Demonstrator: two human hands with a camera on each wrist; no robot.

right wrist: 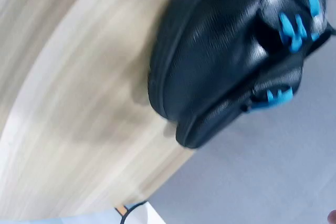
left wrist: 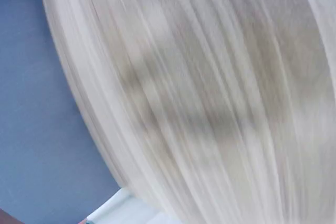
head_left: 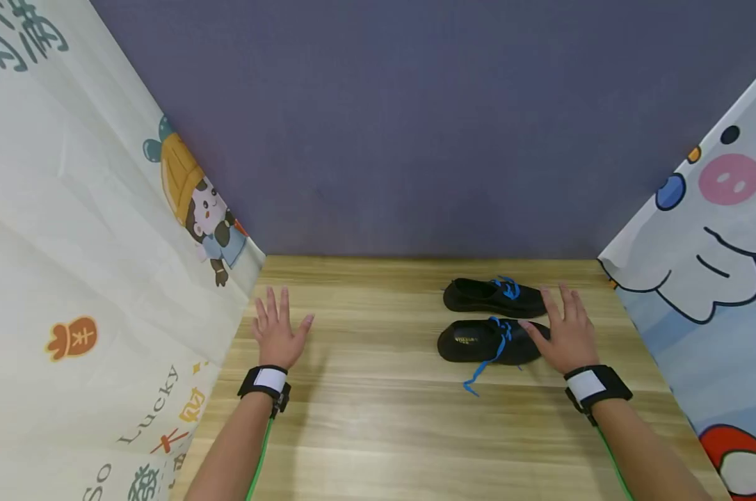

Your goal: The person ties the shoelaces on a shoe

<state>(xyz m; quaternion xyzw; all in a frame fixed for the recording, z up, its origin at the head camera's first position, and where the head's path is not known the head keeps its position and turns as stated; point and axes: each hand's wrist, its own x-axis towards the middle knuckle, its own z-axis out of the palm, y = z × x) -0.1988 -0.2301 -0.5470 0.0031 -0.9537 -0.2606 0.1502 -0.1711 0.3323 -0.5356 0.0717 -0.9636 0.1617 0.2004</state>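
Note:
Two black shoes with blue laces lie side by side on a wooden tabletop (head_left: 378, 431), toes pointing right. The nearer shoe (head_left: 462, 342) has a lace (head_left: 485, 367) trailing onto the wood; the farther shoe (head_left: 468, 296) sits just behind it. My right hand (head_left: 568, 341) is spread over the toe end of the pair, its thumb overlapping the nearer toe in the head view. Close up in the right wrist view is a rounded black toe (right wrist: 210, 51). My left hand (head_left: 277, 337), fingers spread and holding nothing, is at the left, well apart from the shoes.
A dark blue-grey wall (head_left: 378, 125) rises behind the table's back edge. White printed cloth (head_left: 102, 264) hangs along the left side, and a cartoon-printed cloth (head_left: 697, 250) borders the right. Both wrists wear black straps with green cords.

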